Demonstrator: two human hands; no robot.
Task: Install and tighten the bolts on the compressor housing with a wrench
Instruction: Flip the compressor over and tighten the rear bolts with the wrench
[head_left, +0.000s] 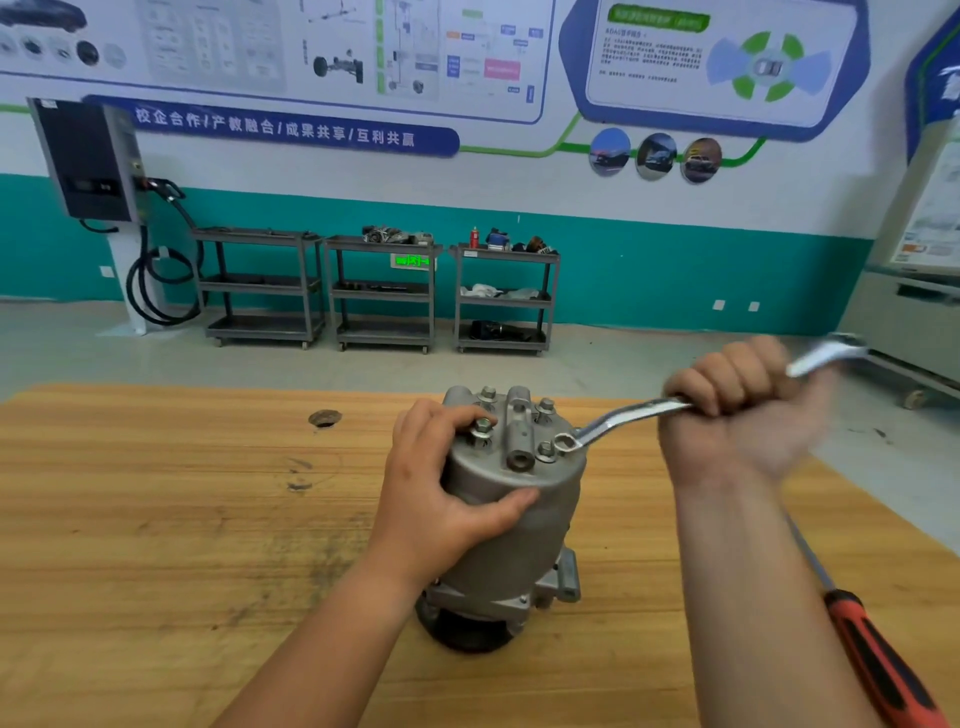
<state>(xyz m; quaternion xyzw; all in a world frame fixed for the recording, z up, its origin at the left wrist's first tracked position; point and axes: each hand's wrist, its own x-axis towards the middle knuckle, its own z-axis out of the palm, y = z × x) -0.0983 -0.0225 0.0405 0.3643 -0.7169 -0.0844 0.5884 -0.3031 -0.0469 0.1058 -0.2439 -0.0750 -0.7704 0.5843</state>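
Head view: compressor housing (511, 535) under grasping left hand (436, 493), wrench (613, 423) in clenched right hand (737, 415), just beside bolt (545, 451).

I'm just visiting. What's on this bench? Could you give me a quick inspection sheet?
Surface: scuffed wooden table, one hole.
Job's things: grey metal compressor housing upright, four bolts on top; silver ring wrench, ring beside the near-right bolt.
Clutter: orange-and-black-handled screwdriver lying right.
Hands: left hand grips housing; right hand grips wrench.
Cables: black coiled cable below wall box.
Surroundings: three grey shelf trolleys, wall posters.
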